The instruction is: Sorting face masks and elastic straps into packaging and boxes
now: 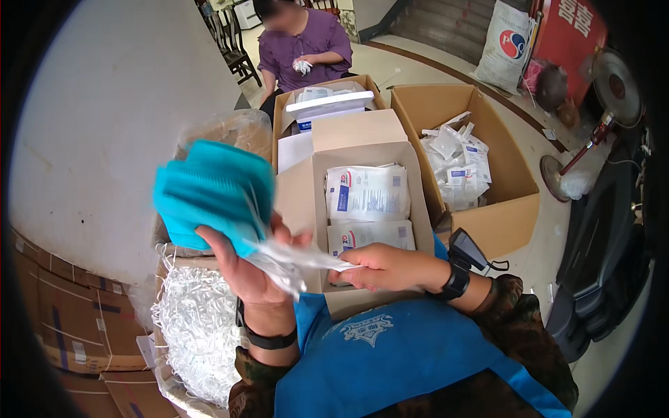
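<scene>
Cartons (502,216) near teal mask stack (209,195); fan (616,87), sack (502,49) farther right

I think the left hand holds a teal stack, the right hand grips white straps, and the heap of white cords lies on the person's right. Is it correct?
Not entirely: the heap of white cords lies on the person's left, as the head view shows. The left hand holds the teal stack; the right hand grips white straps.

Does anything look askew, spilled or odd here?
The white packets in the right-hand carton do: they lie jumbled at angles, unlike the flat-laid packets in the middle carton. No clear spill or damage shows.
</scene>
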A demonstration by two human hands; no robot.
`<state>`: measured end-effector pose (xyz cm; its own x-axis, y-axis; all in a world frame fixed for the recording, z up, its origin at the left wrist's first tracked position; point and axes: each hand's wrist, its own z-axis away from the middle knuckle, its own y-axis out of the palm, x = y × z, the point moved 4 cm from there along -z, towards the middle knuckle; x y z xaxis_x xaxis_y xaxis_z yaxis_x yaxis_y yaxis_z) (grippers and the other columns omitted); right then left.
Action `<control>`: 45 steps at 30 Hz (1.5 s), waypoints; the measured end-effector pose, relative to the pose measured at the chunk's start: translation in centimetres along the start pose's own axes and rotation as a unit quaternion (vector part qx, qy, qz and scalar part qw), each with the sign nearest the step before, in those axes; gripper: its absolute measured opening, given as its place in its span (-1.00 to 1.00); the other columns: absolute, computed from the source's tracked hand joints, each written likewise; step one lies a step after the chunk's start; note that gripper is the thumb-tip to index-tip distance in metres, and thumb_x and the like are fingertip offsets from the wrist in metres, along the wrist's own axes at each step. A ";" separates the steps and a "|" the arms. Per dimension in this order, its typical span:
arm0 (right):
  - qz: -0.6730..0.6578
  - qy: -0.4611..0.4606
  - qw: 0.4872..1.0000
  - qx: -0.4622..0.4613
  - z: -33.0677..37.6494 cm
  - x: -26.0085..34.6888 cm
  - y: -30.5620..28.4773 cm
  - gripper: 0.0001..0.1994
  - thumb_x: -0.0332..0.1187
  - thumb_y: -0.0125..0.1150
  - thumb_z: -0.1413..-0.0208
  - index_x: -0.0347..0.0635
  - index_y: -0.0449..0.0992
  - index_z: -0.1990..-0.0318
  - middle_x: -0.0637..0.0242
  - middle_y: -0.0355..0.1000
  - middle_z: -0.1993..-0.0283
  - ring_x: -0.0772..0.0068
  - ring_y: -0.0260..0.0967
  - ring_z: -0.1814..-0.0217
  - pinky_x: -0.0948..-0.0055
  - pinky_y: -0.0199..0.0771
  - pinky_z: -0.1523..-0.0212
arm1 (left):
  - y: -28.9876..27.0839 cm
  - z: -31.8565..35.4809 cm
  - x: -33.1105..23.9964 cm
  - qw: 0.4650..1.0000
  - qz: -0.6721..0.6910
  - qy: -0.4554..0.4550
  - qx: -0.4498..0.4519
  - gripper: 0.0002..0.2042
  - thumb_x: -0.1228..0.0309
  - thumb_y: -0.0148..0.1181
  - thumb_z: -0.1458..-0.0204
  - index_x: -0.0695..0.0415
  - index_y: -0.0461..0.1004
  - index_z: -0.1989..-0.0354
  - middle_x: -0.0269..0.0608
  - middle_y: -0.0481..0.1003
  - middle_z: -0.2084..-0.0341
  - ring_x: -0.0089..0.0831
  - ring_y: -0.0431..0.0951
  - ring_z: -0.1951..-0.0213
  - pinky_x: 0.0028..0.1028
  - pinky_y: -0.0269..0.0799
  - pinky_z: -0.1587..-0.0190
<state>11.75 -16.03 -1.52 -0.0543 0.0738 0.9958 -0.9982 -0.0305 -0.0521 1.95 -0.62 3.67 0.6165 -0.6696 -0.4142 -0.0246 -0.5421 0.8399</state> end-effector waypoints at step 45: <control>0.586 -0.138 0.798 0.001 10.6 11.0 -1.6 -0.90 -0.40 0.10 0.02 -0.21 0.34 0.40 0.30 0.27 0.52 0.34 0.38 0.51 0.39 0.39 0.60 | 5.3 4.4 -4.0 0.355 -0.854 0.038 0.378 -0.54 0.40 0.35 0.42 0.14 0.45 0.20 -0.24 0.43 0.51 -0.32 0.49 0.59 -0.41 0.43 0.56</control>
<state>13.03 -25.78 10.28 -0.9431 -0.2284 0.2418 -0.2659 0.0812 -0.9606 -4.10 -3.01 8.24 0.2593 0.9641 -0.0572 0.2491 -0.1240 -0.9605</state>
